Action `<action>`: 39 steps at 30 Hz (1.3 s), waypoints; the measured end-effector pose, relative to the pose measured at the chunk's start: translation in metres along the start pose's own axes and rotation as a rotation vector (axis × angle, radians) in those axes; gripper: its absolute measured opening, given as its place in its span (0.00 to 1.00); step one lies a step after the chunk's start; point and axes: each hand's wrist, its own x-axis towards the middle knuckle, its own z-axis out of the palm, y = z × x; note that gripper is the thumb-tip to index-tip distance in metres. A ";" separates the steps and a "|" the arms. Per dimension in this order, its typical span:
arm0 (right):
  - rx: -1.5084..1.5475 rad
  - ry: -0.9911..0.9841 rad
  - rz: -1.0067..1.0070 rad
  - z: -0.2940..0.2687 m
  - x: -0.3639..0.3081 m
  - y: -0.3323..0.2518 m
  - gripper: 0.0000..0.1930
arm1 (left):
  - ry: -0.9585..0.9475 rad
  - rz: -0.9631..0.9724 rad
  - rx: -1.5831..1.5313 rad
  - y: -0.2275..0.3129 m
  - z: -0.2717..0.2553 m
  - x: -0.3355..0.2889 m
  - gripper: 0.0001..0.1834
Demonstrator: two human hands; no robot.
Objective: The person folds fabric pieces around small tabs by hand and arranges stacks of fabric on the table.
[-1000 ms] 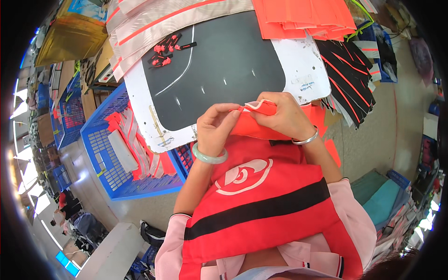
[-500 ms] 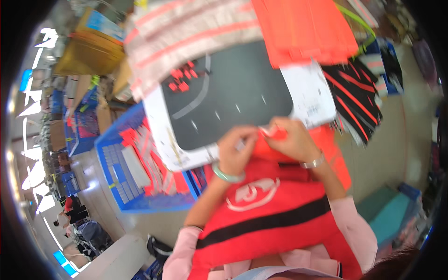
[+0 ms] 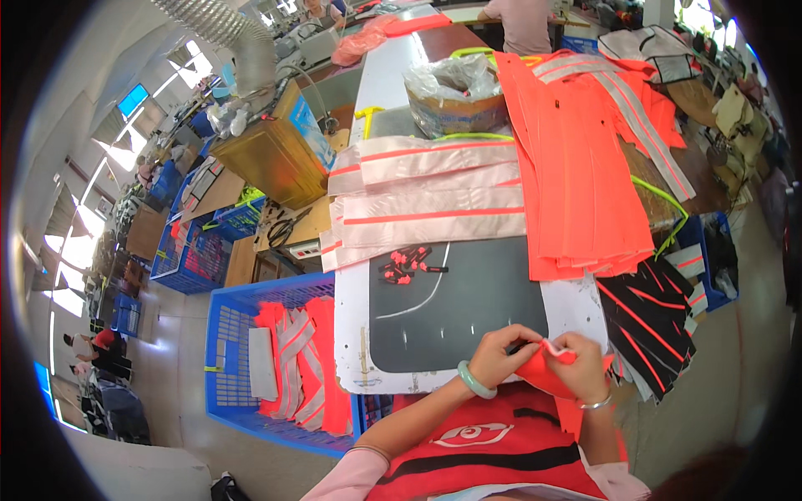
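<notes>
Bright orange fabric piece with a whitish edge hangs by the near side of the white, dark-panelled table, where your left hand pinches it and your right hand clasps it, ideally under light, even tension.

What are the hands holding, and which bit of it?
Orange cloth, held by its upper edge: the left hand and the right hand both pinch it there, close together.
</notes>
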 end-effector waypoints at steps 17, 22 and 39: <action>0.197 -0.082 0.010 0.041 -0.022 0.007 0.07 | 0.086 0.107 0.168 -0.012 -0.013 -0.047 0.12; 0.212 -0.056 -0.003 0.051 -0.019 0.011 0.06 | 0.094 0.120 0.188 -0.020 -0.018 -0.052 0.14; 0.196 0.001 -0.005 0.054 -0.048 -0.001 0.07 | 0.268 0.153 0.024 -0.014 0.004 -0.085 0.15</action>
